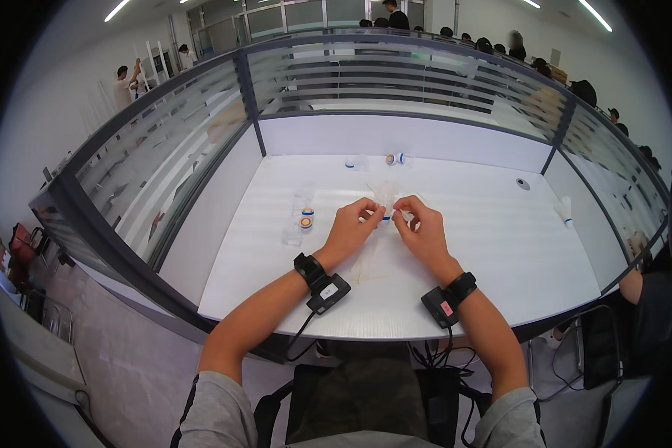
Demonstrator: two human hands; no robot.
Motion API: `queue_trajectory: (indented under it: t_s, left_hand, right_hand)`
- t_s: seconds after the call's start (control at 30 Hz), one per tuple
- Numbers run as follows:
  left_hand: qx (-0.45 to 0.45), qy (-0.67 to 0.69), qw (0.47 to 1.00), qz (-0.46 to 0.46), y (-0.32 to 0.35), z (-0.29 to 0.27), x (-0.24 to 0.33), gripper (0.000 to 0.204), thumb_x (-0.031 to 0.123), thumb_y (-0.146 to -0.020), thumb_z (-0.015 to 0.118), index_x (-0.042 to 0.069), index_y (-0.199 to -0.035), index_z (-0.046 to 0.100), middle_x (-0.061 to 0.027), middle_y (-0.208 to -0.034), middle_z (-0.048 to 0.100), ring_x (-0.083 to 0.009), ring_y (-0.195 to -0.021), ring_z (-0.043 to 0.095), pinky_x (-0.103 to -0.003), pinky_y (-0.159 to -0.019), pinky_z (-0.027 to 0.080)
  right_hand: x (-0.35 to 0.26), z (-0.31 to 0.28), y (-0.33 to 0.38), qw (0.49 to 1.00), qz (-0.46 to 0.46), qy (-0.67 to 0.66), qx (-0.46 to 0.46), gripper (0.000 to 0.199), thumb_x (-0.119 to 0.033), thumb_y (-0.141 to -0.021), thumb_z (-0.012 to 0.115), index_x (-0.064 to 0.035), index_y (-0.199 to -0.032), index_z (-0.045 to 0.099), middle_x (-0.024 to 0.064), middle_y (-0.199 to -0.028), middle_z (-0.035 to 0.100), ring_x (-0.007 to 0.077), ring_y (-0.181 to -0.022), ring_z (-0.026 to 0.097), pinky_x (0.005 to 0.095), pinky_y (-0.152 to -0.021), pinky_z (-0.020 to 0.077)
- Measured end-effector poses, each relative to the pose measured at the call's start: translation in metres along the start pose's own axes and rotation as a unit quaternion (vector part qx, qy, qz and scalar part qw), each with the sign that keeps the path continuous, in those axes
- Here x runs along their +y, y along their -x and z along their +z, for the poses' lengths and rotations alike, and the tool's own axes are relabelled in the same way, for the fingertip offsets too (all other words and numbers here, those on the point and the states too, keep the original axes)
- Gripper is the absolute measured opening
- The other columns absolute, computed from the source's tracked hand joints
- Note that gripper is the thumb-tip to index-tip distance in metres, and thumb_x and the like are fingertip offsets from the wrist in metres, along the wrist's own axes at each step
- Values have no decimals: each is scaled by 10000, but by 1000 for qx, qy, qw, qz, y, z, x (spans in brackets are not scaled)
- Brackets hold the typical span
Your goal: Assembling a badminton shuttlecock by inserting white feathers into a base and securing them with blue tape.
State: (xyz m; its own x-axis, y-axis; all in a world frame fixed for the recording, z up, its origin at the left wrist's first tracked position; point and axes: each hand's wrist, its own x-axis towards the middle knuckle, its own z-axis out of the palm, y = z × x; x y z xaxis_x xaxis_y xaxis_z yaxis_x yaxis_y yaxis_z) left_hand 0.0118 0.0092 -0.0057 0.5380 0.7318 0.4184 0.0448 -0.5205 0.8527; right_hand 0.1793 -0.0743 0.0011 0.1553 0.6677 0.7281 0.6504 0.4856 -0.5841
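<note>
Both my hands are up at the middle of the frame, working one piece of clear plastic [385, 193] with a blue band [386, 218] at its near end. The piece sits between my fingertips, just above frame centre, over the white desk [485, 269].

Grip: left hand [353, 227] has thumb and finger together, clamped on the left side of the plastic. Right hand [427, 233] has thumb and finger curled in at the other side; contact too small to make out, so can't tell if that pinch is fully closed.

Step, my read: two-handed fine handling of the plastic near its band, probably opening or adjusting it. Next move calls for a firm left pinch as anchor, right fingertip finding the edge, then a light, even pull. Film looks thin and floppy; could slip or crease if I tug hard.

Around me: two round blue-and-white pieces [306, 222] left of my left hand, a similar pair [395, 159] at the desk's back, top centre. White piece with a blue stripe [567, 212] far right. Thin pale strands [372, 278] lie below my hands, well apart from the grip.
</note>
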Motion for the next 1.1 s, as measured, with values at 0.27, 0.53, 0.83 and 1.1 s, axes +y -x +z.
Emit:
queue_trajectory:
  t_s: [0.27, 0.53, 0.83, 1.1]
  left_hand:
    - [-7, -15, 1000, 19, 1, -2, 3, 284, 252, -1008, 642, -24, -1067, 677, -80, -873, 722, -139, -746, 690, -277, -653, 531]
    - [-1, -42, 999, 34, 1, -3, 2, 226, 176, -1001, 635, -25, -1096, 678, -103, -860, 733, -137, -745, 697, -279, -638, 544]
    - [-2, -64, 998, 23, 1, -5, -1, 178, 65, -974, 592, -15, -1105, 683, -108, -836, 727, -130, -703, 672, -273, -627, 527]
    - [9, -44, 999, 11, 0, -4, -5, 165, 52, -965, 599, -13, -1094, 679, -105, -818, 720, -126, -678, 654, -275, -614, 519]
  right_hand:
    - [-2, -2, 0, 999, 36, -11, -20, 133, -76, -923, 670, -47, -1053, 669, 81, -731, 703, 110, -478, 528, 281, -473, 412]
    - [-4, -2, 1, 999, 20, -12, -32, 148, -74, -940, 654, -44, -1085, 664, 91, -769, 725, 139, -513, 572, 288, -496, 436]
    - [-5, -3, 0, 999, 28, -13, -39, 131, -98, -976, 630, -30, -1085, 660, 102, -800, 738, 154, -543, 599, 292, -512, 447]
    - [-9, -3, 0, 997, 43, 3, -64, 126, -101, -972, 640, -24, -1070, 662, 102, -796, 734, 165, -564, 614, 296, -520, 452]
